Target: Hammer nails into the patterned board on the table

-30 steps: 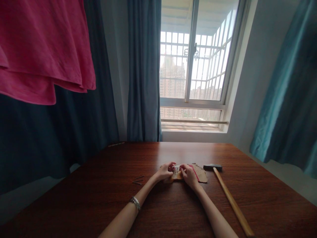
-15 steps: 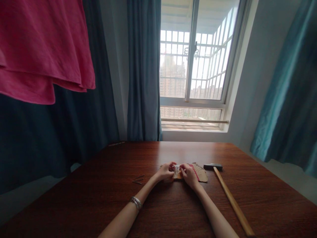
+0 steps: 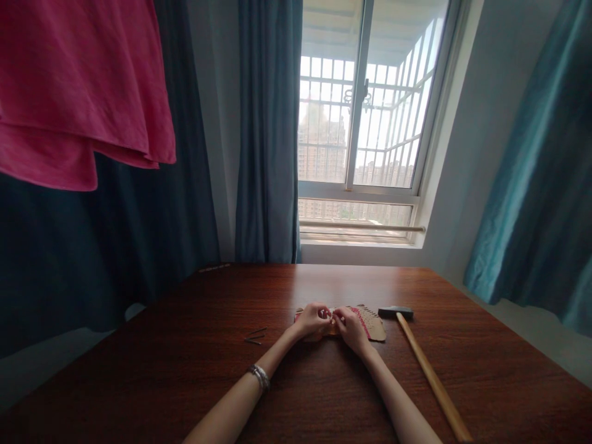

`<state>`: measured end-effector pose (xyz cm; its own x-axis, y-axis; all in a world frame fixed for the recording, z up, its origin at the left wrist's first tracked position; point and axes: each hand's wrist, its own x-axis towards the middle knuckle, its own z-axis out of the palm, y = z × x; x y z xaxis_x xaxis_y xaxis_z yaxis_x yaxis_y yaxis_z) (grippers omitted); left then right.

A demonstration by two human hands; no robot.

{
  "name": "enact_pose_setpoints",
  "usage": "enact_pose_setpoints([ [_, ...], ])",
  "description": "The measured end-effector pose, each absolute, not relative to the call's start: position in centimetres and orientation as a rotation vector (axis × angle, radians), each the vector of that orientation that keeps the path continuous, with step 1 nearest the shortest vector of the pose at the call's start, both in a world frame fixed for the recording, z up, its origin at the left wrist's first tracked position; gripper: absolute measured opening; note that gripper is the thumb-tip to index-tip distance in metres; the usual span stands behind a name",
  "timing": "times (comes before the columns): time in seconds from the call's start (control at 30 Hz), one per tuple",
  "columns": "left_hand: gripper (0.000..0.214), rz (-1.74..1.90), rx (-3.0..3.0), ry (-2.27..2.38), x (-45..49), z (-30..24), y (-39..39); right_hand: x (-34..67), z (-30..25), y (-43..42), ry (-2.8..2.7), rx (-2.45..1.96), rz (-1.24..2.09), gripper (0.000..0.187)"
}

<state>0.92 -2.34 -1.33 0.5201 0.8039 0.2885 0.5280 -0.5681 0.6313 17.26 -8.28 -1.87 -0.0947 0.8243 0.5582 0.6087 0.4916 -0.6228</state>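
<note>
A pink cloth (image 3: 83,86) hangs by a dark blue curtain (image 3: 161,246). Thin bits like nails (image 3: 256,336) lie on the shiny brown surface (image 3: 185,382). The left hand (image 3: 313,319) and right hand (image 3: 352,328) bend over the cardboard (image 3: 375,327); I can't tell if they grip anything. A window (image 3: 388,142) is behind. A hammer (image 3: 428,367) lies rightmost.

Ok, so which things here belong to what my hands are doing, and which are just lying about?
Likely in the job:
flat tan speckled piece with pink band, at your left hand and right hand
perhaps the thin dark rods and black-headed, wooden-handled hammer, both untouched

Apparently just around:
bright pink hanging cloth
blue fabric curtains
</note>
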Motion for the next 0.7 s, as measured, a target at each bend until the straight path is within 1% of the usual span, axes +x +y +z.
enact_pose_setpoints([
  [0.27,0.013,0.832,2.298,1.079,1.32,-2.11,-2.03,17.31,-2.06,-8.31,-1.817,-1.217,0.282,0.021],
  [0.7,0.016,0.806,2.245,1.090,1.27,-1.64,-2.53,17.35,-1.80,-8.48,-1.798,-1.218,0.282,0.019],
])
